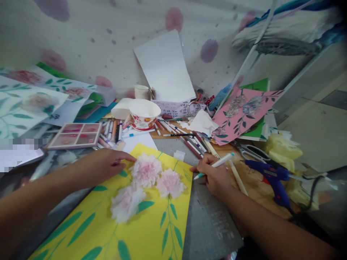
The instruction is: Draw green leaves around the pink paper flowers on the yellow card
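Observation:
A yellow card (141,227) with painted green leaves lies in front of me, and three pink tissue flowers (148,180) are stuck near its top. My left hand (107,164) lies flat on the card's upper left edge, fingers stretched toward the nearest flower. My right hand (214,175) rests at the card's right edge, closed round a white marker (215,165) whose green tip points down at the card. The card rests on a grey cutting mat (211,220).
Behind the card are a paper cup (143,115), several loose markers (189,142), a pink paint palette (74,135), a pink floral card (241,112) and other flower cards at left. Scissors (251,151) and a blue glue gun (273,178) lie at right.

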### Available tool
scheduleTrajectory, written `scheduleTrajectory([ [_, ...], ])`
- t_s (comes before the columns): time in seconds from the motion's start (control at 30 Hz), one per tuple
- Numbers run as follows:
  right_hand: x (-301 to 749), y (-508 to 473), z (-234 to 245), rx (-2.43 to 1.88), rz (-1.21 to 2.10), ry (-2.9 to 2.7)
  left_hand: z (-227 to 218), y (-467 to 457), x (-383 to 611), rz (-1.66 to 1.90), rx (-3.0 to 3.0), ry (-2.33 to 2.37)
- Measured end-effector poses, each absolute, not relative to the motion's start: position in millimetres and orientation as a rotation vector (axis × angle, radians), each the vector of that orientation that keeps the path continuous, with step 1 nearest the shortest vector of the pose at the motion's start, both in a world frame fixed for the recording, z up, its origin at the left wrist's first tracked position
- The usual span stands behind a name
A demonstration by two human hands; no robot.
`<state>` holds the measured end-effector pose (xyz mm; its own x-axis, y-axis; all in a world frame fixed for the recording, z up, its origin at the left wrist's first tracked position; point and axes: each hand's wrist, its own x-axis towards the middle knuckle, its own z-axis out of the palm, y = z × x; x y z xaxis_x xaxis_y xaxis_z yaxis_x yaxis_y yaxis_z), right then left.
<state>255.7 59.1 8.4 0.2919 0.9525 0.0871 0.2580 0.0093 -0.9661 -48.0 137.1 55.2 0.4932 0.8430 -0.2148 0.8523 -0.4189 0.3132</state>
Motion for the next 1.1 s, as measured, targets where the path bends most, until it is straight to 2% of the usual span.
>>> scheduleTrajectory([
  [0.5, 253.2, 62.7, 5.8, -1.535, 0.638, -1.381, 54.7, 137.0, -48.3, -0.053, 2.365, 1.415],
  [1.1, 254.7, 60.8, 6.9, -1.571, 0.675, -1.353, 46.1, 140.2, -52.7, -0.056, 2.363, 1.411],
])
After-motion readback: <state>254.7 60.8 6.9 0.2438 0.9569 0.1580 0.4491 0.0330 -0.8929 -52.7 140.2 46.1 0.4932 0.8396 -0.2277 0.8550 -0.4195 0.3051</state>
